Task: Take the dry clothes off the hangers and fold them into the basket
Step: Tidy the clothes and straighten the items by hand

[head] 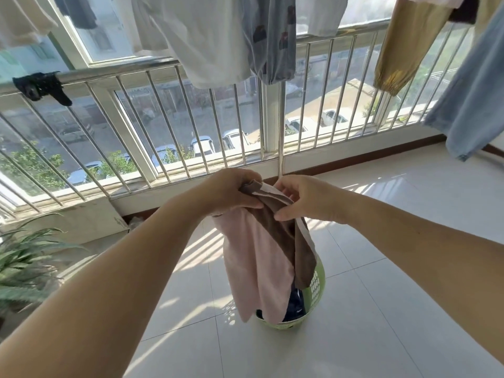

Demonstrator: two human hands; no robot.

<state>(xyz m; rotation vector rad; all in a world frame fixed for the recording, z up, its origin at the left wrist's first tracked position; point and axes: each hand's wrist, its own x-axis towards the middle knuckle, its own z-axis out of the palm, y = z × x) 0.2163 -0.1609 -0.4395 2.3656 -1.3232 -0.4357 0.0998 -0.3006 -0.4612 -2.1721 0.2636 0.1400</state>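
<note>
Both hands hold a pink and brown cotton garment [261, 249] above the round green plastic laundry basket [317, 290] on the floor. The left hand [231, 190] grips its top edge; the right hand [305, 200] pinches beside it. Folding evenly likely needs edges aligned first. Pale hanging clothes [196, 36] crowd overhead by the steel railing [114, 75].
</note>
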